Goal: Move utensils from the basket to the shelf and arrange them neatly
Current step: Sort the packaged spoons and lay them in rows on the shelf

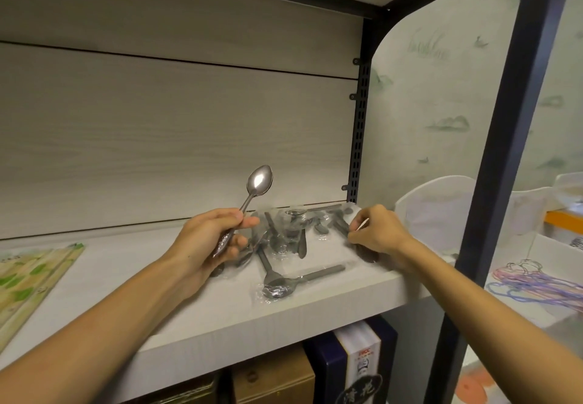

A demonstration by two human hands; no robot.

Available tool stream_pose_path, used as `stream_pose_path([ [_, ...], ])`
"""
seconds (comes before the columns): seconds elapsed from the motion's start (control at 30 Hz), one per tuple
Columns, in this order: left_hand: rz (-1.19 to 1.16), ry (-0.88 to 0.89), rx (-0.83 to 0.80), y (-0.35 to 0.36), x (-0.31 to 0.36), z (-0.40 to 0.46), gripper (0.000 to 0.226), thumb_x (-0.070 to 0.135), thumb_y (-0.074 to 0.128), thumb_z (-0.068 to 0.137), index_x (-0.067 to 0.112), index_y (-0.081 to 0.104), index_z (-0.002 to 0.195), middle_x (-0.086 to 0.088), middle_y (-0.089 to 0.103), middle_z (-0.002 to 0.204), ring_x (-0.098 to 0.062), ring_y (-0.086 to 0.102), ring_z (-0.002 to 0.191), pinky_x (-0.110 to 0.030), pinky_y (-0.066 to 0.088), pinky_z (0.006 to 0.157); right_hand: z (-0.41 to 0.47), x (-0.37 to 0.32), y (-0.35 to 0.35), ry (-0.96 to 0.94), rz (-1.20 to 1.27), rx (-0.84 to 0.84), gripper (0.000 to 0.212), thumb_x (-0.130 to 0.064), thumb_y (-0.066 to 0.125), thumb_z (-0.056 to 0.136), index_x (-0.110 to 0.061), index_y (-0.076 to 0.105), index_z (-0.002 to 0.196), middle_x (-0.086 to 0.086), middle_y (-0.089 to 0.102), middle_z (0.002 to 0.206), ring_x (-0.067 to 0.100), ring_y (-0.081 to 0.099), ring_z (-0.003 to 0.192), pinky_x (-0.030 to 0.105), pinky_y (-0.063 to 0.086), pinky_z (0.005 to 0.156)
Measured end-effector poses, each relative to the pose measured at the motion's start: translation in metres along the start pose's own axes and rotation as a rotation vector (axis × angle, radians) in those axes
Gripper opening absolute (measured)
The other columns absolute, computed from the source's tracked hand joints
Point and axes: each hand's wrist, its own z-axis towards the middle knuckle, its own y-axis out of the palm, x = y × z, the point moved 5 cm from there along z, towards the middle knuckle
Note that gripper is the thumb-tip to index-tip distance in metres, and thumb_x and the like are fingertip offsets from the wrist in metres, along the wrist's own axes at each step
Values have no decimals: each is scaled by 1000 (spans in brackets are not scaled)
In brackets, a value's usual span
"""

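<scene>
While the left hand (214, 239) is gripping a bare spoon (249, 201) upright above the shelf (220, 315), fingers clenched on its handle, the right hand (375, 233) is pinching a wrapper edge just right of the wrapped-spoon pile (284, 246). Sorting step, prob.; next needs laying spoons parallel.

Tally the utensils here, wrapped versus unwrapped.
Unwrapped spoon, in the left hand: 1
Wrapped, front pair: 2
Wrapped, pile behind: too tangled to count
Total countable: 3
</scene>
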Motion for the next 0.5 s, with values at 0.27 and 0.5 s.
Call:
stream_pose_path([
  [0.27, 29, 43, 198, -18, 0, 7, 14, 7, 52, 94, 7, 62, 104, -3, 76, 92, -12, 51, 50, -21, 39, 46, -7, -13, -15, -52, 225, 74, 6, -8, 61, 79, -9, 66, 82, 1, 63, 49, 8, 47, 36, 22, 39, 48],
  [0.5, 32, 64, 328, -26, 1, 6, 16, 3, 49, 92, 7, 62, 101, -3, 75, 87, -13, 49, 52, -21, 36, 42, -6, -43, 4, -287, 37, 119, 17, -28, 64, 89, -15, 74, 90, -1, 74, 88, 15, 65, 86, 27, 50, 82],
])
